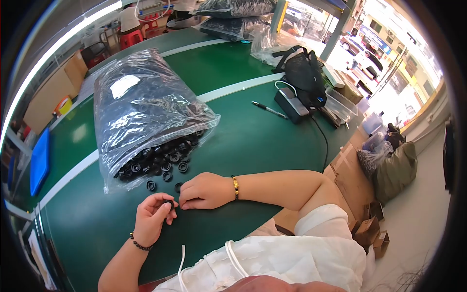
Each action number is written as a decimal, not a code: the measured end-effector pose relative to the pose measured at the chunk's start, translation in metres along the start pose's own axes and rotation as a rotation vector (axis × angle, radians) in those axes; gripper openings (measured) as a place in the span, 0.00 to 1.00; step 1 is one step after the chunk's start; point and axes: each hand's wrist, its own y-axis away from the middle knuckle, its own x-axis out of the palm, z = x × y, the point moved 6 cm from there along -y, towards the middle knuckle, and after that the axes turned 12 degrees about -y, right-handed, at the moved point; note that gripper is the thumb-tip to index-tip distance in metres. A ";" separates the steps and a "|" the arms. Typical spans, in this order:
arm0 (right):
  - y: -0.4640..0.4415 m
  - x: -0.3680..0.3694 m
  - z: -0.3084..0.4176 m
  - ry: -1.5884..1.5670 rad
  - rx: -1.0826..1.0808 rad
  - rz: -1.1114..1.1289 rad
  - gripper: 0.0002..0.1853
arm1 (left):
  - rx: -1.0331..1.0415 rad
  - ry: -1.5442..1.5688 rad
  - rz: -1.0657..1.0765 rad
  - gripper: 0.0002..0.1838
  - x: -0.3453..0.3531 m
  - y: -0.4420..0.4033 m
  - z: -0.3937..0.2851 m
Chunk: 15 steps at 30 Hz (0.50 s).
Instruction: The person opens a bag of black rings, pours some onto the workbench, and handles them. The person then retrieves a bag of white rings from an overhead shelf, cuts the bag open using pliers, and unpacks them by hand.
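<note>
My left hand pinches a small round black plastic part between thumb and fingers. Close beside it, my right hand has its fingers curled down and together; whether they hold anything is hidden. A loose black ring-shaped part lies at the knuckles of the right hand, partly covered. Another black ring part rests on the green table beyond the left hand. Just past both hands, a large clear plastic bag lies with its mouth toward me, and many similar black parts spill from it.
To the right on the green table are a pen, a black-and-grey box with a cable, and a black bag. A blue tray stands at the left. More filled bags are stacked at the back.
</note>
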 end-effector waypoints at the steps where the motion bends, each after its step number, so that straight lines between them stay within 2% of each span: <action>1: 0.000 0.001 0.000 0.000 -0.019 0.003 0.05 | 0.024 0.000 -0.006 0.08 -0.001 -0.001 0.002; 8: 0.000 0.001 0.001 -0.005 -0.013 0.009 0.05 | 0.074 -0.097 0.001 0.09 -0.001 -0.001 -0.001; 15: -0.003 -0.001 0.005 0.010 0.033 0.046 0.06 | -0.017 -0.003 0.035 0.09 -0.002 0.000 0.004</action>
